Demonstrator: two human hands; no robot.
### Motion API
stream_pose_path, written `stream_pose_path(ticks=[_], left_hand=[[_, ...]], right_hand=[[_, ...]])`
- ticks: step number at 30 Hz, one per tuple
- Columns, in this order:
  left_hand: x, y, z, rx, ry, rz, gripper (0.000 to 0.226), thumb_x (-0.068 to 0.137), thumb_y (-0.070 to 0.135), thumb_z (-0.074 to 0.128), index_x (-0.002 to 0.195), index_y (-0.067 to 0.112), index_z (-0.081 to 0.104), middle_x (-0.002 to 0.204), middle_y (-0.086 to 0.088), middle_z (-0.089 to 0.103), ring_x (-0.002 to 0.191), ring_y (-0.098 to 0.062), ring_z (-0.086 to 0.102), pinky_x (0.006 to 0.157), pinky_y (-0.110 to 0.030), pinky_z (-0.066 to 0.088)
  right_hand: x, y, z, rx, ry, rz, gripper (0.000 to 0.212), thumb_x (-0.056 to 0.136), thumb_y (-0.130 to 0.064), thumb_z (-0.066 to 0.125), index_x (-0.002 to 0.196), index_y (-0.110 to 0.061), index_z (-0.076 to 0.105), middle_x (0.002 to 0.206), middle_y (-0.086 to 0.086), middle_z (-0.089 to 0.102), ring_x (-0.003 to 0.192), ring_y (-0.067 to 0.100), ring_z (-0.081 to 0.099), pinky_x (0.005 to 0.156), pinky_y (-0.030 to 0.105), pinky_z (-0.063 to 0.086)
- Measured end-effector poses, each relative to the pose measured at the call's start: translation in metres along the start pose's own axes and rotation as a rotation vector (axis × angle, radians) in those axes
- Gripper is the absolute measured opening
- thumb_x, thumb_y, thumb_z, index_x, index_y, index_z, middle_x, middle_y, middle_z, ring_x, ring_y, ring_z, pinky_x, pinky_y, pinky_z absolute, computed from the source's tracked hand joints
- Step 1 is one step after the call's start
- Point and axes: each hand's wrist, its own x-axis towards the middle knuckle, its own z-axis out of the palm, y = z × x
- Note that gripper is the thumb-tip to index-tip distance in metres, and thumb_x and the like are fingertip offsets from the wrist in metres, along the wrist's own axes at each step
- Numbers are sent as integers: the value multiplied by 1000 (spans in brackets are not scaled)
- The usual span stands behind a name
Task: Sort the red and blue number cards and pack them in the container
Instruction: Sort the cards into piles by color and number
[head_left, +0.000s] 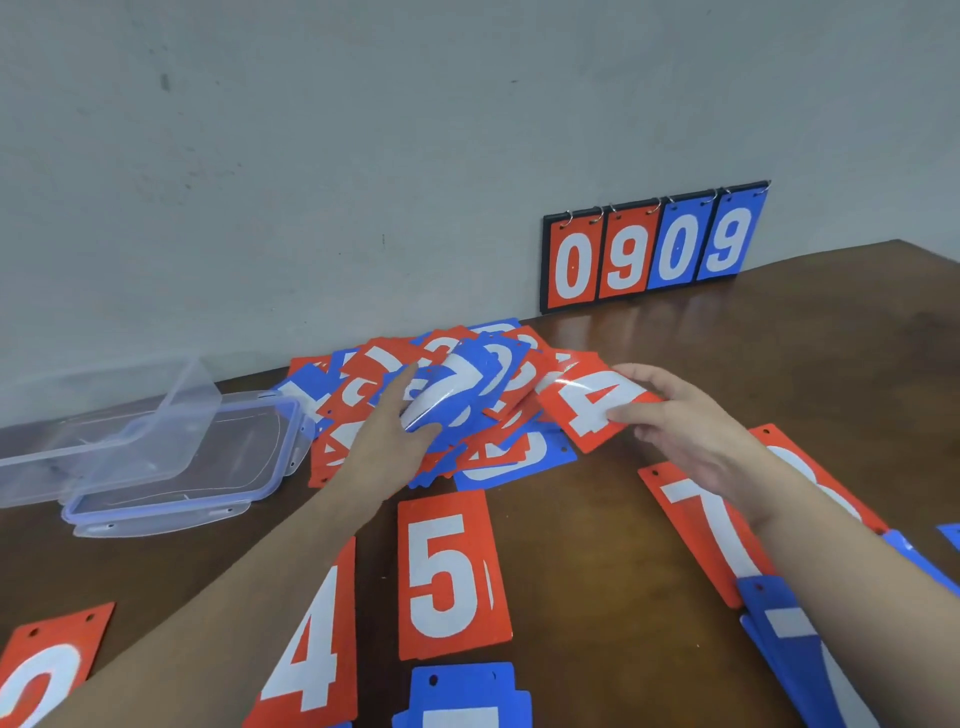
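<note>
The right hand (696, 421) pinches a red 4 card (597, 402) by its edge, likely to lift it off the mixed pile (441, 395); the left hand (397, 431) grips a blue card (441, 389) there. Near the person lie five sorted red cards; one clear container (104, 441) waits left, open

Brown table (675, 374); card pile (467, 410), clear container (104, 447), perhaps its lid (182, 493).

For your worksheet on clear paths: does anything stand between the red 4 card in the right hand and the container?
Yes. The heap of mixed cards and the left hand lie between the red 4 card and the container.
</note>
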Motion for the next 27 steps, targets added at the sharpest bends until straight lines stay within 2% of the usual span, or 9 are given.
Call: stream_pose_path(ticks=[3, 7, 9, 11, 14, 17, 21, 23, 27], left_hand=[[-21, 3, -6, -69, 2, -40, 73, 96, 20, 65, 155, 37, 25, 146, 0, 44, 117, -11, 49, 56, -11, 48], [-53, 1, -18, -153, 2, -65, 71, 92, 21, 70, 151, 34, 33, 135, 9, 45, 118, -11, 54, 62, -15, 54], [-71, -3, -24, -157, 25, -78, 70, 89, 23, 73, 148, 33, 37, 134, 10, 47, 120, -11, 55, 66, -17, 57], [-89, -9, -31, -184, 33, -89, 69, 86, 25, 75, 144, 35, 39, 134, 10, 51, 122, -12, 56, 74, -22, 60], [-114, -18, -43, -308, 72, -130, 65, 83, 25, 76, 136, 38, 39, 130, 8, 54, 121, -15, 59, 85, -37, 61], [-137, -26, -57, -400, 151, -150, 58, 87, 21, 74, 128, 43, 38, 124, 8, 55, 115, -16, 63, 76, -33, 63], [-166, -39, -75, -475, 259, -187, 55, 90, 18, 71, 129, 38, 38, 116, 11, 60, 93, -1, 71, 65, -29, 61], [-180, -48, -84, -487, 315, -206, 56, 89, 15, 72, 129, 36, 39, 115, 11, 61, 92, -2, 71, 63, -26, 60], [-204, -66, -101, -514, 389, -241, 52, 88, 13, 72, 124, 36, 42, 114, 8, 64, 96, -13, 71, 60, -23, 57]], right_hand=[[-25, 2, 10, 179, -96, 14, 50, 83, 5, 72, 119, -28, 68, 116, 6, 71, 91, 20, 63, 72, 32, 44], [-53, 14, 31, 322, -171, 65, 40, 83, 4, 69, 116, -18, 74, 116, 5, 74, 102, 19, 71, 81, 31, 56], [-65, 19, 40, 400, -157, 95, 35, 86, 1, 68, 119, -11, 72, 115, 7, 74, 104, 23, 73, 76, 32, 62], [-74, 24, 50, 422, -118, 97, 34, 89, -1, 66, 120, -12, 71, 115, 6, 74, 103, 22, 73, 73, 31, 62], [-86, 31, 68, 412, -115, 37, 45, 87, 4, 65, 126, -18, 66, 117, 7, 74, 105, 23, 72, 85, 36, 61], [-95, 34, 85, 421, -178, 25, 53, 85, 4, 67, 132, -21, 59, 117, 9, 73, 109, 26, 71, 91, 41, 58], [-103, 37, 103, 299, -237, 62, 35, 90, -5, 66, 125, -9, 64, 116, 10, 73, 107, 24, 71, 96, 41, 54], [-106, 37, 113, 237, -224, 61, 30, 92, -9, 65, 122, -12, 65, 112, 8, 75, 101, 23, 73, 89, 40, 55], [-107, 38, 127, 131, -183, 55, 21, 100, -21, 60, 121, -22, 60, 102, 8, 76, 80, 20, 71, 51, 24, 46]])
